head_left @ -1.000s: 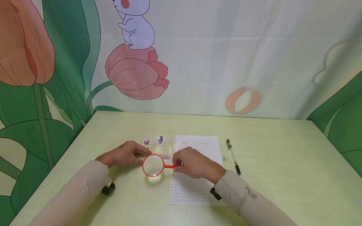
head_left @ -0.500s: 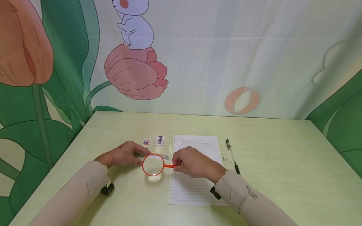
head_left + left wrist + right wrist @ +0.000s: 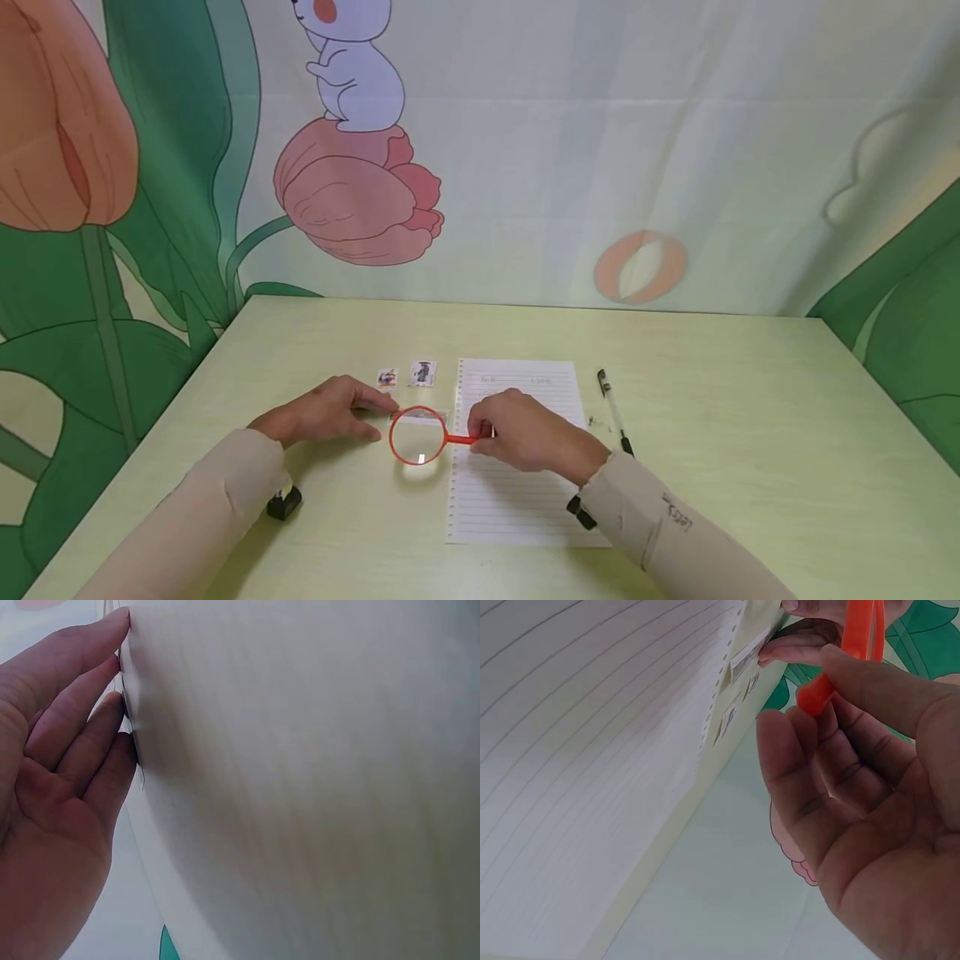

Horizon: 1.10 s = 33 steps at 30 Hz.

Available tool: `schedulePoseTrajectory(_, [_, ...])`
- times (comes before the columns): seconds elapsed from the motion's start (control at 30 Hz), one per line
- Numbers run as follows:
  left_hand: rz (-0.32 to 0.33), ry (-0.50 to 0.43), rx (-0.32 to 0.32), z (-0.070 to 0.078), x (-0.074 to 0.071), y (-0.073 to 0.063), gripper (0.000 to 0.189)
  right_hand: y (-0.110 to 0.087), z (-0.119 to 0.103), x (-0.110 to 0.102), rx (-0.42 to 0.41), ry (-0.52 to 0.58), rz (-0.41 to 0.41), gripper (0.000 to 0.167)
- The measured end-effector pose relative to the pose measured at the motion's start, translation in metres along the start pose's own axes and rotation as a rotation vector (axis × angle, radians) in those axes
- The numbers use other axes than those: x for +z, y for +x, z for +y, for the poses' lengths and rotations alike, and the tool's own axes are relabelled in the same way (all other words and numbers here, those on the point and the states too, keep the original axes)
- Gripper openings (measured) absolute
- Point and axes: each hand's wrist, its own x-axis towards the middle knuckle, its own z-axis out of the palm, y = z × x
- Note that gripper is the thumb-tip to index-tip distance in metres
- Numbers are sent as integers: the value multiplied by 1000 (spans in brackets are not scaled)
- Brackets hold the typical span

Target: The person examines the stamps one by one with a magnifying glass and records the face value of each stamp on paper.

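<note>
My right hand (image 3: 525, 429) pinches the handle of a red-rimmed magnifying glass (image 3: 459, 439) between thumb and fingers. Its round lens is held over the table, just in front of a stamp (image 3: 435, 417) whose near part shows through the glass. In the right wrist view the handle's rounded orange-red end (image 3: 815, 697) sticks out by the thumb. My left hand (image 3: 326, 410) rests with fingertips down at the left end of that stamp, fingers loosely bent. From the left wrist the fingertips (image 3: 120, 705) appear pressed to the tabletop.
Two more stamps, a colourful one (image 3: 387, 378) and a darker one (image 3: 422, 373), lie behind. Lined paper (image 3: 525, 508) with faint writing spreads under my right hand. To its right lies a pen (image 3: 615, 408). A small black object (image 3: 284, 502) sits by my left sleeve.
My right hand has shifted slightly right with the magnifying glass, so the lens has moved away from my left thumb. The left hand stays in place.
</note>
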Motion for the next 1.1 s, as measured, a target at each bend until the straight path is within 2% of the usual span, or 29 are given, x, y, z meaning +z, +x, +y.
schedulePoseTrajectory(0.13, [-3,7,-16,1,1,1,41,-4,6,-1,16,-1,3,13])
schedulePoseTrajectory(0.67, [9,7,-1,-1,2,1,40,-25,30,-9,35,-1,51,12])
schedulePoseTrajectory(1.1, [16,1,-26,1,3,0,41,-41,47,-14,39,5,84,14])
